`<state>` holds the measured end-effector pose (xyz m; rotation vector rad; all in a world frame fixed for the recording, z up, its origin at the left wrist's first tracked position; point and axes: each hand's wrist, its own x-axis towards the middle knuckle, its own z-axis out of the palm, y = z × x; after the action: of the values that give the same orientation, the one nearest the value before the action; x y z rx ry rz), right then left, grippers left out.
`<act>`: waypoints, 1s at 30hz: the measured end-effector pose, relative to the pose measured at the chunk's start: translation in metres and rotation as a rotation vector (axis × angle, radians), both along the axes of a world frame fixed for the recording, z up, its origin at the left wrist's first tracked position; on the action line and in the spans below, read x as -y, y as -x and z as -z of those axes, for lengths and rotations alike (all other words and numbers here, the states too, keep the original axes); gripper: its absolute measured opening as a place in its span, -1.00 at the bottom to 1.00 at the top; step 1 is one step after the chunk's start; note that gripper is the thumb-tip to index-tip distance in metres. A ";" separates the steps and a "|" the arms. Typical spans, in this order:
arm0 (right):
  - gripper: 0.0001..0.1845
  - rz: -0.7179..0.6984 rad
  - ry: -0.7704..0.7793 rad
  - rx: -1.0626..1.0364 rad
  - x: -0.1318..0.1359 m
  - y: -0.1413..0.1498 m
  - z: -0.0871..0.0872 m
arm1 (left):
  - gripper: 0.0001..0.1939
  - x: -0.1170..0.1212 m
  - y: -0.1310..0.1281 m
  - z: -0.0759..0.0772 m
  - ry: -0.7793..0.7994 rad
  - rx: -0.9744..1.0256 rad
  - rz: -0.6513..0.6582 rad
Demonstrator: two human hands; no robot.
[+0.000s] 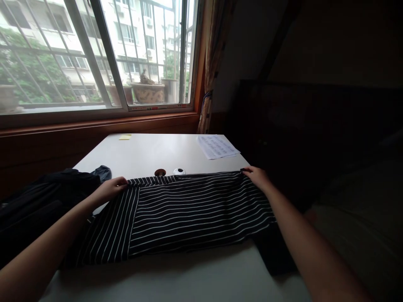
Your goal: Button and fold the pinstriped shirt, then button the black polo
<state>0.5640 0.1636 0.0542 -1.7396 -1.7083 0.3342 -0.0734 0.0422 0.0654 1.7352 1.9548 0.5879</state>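
"How are the arms reaching?"
"Both are stretching forward, spread apart, over the white table."
"And the hands?"
"The left hand is pinching the striped garment at its far left corner; the right hand is pinching the far right corner. The garment is lying across the table."

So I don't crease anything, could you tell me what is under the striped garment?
The white table shows around the striped garment; whatever its cloth covers can't be seen.

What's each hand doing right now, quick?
Left hand: closed, pinching the striped cloth.
Right hand: closed, pinching the cloth's far right corner.
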 end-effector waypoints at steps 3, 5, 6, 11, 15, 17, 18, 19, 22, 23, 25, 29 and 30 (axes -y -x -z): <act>-0.75 0.005 -0.032 -0.013 0.001 -0.007 -0.005 | -0.55 0.001 0.007 -0.012 -0.035 0.037 0.021; -0.68 0.024 -0.071 -0.026 0.000 -0.013 -0.012 | -0.53 -0.003 0.011 -0.022 -0.086 0.071 0.034; -0.66 0.037 -0.091 -0.031 -0.001 -0.014 -0.016 | -0.52 -0.006 0.012 -0.026 -0.114 0.070 0.031; -0.64 0.079 -0.111 0.012 -0.015 -0.012 -0.019 | -0.63 -0.030 0.003 -0.025 -0.128 -0.192 0.009; -0.70 0.081 -0.042 0.103 -0.025 -0.002 -0.004 | -0.72 -0.039 -0.015 -0.005 -0.113 -0.269 0.039; -0.71 0.084 -0.008 0.144 -0.029 0.001 0.003 | -0.71 -0.039 -0.021 0.001 -0.130 -0.299 0.032; -0.71 0.086 0.004 0.162 -0.031 0.002 0.006 | -0.70 -0.038 -0.022 0.002 -0.145 -0.313 0.024; -0.71 0.088 0.013 0.178 -0.032 0.002 0.008 | -0.70 -0.037 -0.023 0.002 -0.162 -0.326 0.013; -0.69 0.095 0.032 0.218 -0.035 0.003 0.011 | -0.68 -0.033 -0.025 0.002 -0.212 -0.369 -0.025; -0.69 0.096 0.039 0.228 -0.035 0.003 0.012 | -0.67 -0.032 -0.026 0.003 -0.228 -0.386 -0.031; -0.70 0.095 0.056 0.241 -0.035 0.006 0.015 | -0.67 -0.029 -0.030 0.007 -0.259 -0.423 -0.022; -0.68 0.087 0.081 0.231 -0.031 0.011 0.025 | -0.62 -0.024 -0.040 0.017 -0.334 -0.503 -0.004; -0.64 0.087 0.084 0.221 -0.030 0.011 0.026 | -0.60 -0.023 -0.042 0.018 -0.354 -0.518 -0.004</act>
<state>0.5529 0.1937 0.0278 -1.9668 -1.7867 0.1819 -0.0312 0.0653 0.0475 2.2829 2.3017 0.5491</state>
